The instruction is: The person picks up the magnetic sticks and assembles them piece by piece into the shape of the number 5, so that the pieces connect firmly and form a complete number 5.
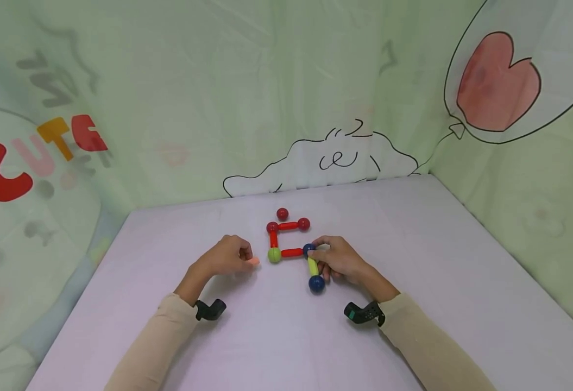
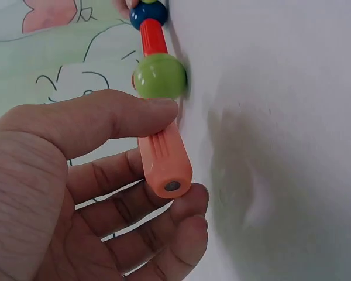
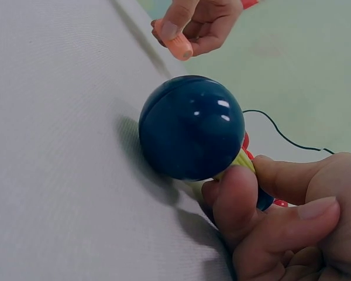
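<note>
My left hand [image 1: 227,255] pinches an orange magnetic rod [image 2: 165,155] between thumb and fingers; a metal dot shows in its near end. The rod's far end points at a green ball [image 1: 274,254], apart from it in the head view. My right hand [image 1: 340,256] grips a dark blue ball [image 1: 308,250] at the right corner of the joined shape. From this ball a yellow-green rod [image 1: 313,266] runs toward me to a second blue ball [image 3: 192,127]. A red rod [image 1: 292,252] links the green ball and the gripped blue ball.
Another red rod [image 1: 274,239] rises from the green ball to a red ball [image 1: 272,227]. From there a further red rod [image 1: 288,226] reaches a second red ball [image 1: 303,224]. A loose red ball [image 1: 282,214] lies behind them on the white tabletop [image 1: 266,336]. A printed cloth [image 1: 193,108] hangs behind.
</note>
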Available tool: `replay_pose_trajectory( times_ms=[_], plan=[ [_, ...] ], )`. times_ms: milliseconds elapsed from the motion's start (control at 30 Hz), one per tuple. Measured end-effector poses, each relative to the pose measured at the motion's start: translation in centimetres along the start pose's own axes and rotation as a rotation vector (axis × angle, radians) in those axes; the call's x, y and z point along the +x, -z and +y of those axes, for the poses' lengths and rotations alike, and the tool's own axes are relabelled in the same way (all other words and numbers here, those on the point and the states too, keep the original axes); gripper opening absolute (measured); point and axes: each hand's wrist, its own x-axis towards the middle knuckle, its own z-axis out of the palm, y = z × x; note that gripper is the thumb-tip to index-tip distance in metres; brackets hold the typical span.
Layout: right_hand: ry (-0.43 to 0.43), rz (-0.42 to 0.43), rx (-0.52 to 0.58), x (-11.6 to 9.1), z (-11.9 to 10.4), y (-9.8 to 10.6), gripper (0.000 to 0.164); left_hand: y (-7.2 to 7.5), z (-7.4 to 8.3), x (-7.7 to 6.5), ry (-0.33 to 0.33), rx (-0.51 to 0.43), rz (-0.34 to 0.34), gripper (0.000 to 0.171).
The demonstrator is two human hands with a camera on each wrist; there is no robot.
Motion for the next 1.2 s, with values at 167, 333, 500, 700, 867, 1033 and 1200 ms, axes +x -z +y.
replay_pose_trajectory(
  times_ms=[167, 333, 500, 700, 867, 1033, 1200],
  plan=[
    [0.007, 0.002, 0.001, 0.0, 0.1, 0.0, 0.039, -0.5, 1.1, 0.2, -0.056, -0.039, 0.009, 0.009],
    [-0.002, 0.006, 0.000, 0.1, 0.1, -0.2, 0.041, -1.0, 2.6, 0.4, -0.099, -0.058, 0.002, 0.008],
    [-0.007, 0.009, -0.006, 0.1, 0.1, -0.3, 0.042, -1.8, 3.5, 0.6, -0.144, -0.057, -0.018, 0.009],
    [0.005, 0.014, -0.013, 0.1, 0.1, -0.1, 0.043, -2.8, 4.1, 0.9, -0.174, -0.051, -0.048, 0.018],
    [0.006, 0.004, -0.007, 0.0, 0.0, 0.0, 0.043, -3.8, 4.9, 1.2, -0.187, -0.045, -0.077, 0.014],
    [0.016, -0.008, 0.006, 0.0, 0.1, 0.1, 0.042, -4.8, 5.8, 1.6, -0.260, -0.041, -0.102, 0.014],
    [0.014, -0.009, 0.001, 0.1, 0.2, 0.1, 0.043, -5.4, 6.6, 1.7, -0.298, -0.057, -0.112, 0.012]
  ],
)
